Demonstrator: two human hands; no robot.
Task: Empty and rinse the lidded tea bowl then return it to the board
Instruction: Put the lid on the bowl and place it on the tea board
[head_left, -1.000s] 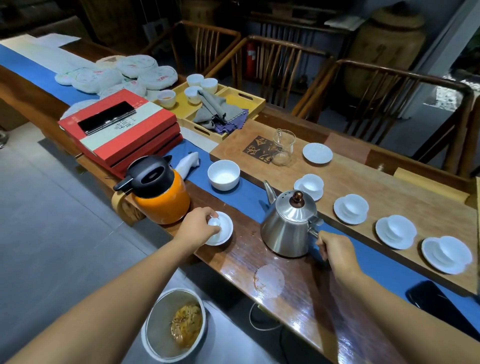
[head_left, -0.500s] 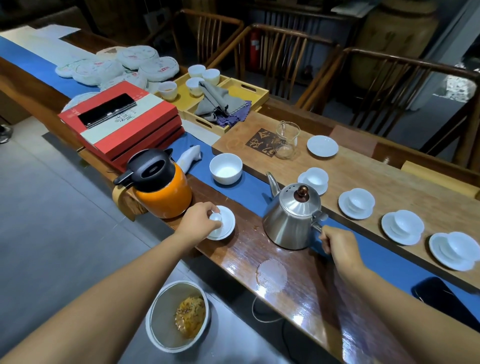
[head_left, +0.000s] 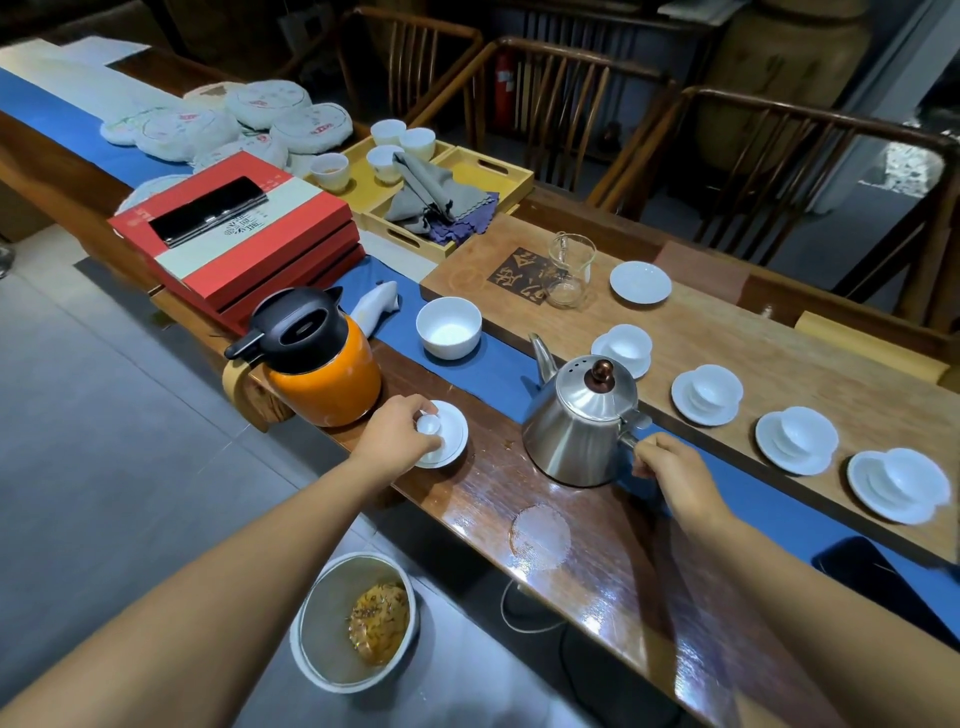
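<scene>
A white tea-bowl lid (head_left: 451, 435) lies knob-up on the dark wooden table, beside the orange flask. My left hand (head_left: 395, 431) pinches its knob. The open white tea bowl (head_left: 449, 327) stands apart on the blue runner, farther back. Its white saucer (head_left: 640, 281) sits empty on the light wooden tea board (head_left: 779, 358). My right hand (head_left: 670, 467) is closed around the handle of the steel kettle (head_left: 582, 415), which stands on the table at the runner's edge.
An orange flask with a black top (head_left: 322, 374) stands just left of the lid. On the floor below is a waste bucket (head_left: 319, 629) with wet tea leaves. Several small cups on saucers (head_left: 706, 395) and a glass pitcher (head_left: 571, 265) occupy the board. A phone (head_left: 883, 587) lies at the right.
Both hands keep the same holds on the lid knob and the kettle handle. Only the view has shifted slightly.
</scene>
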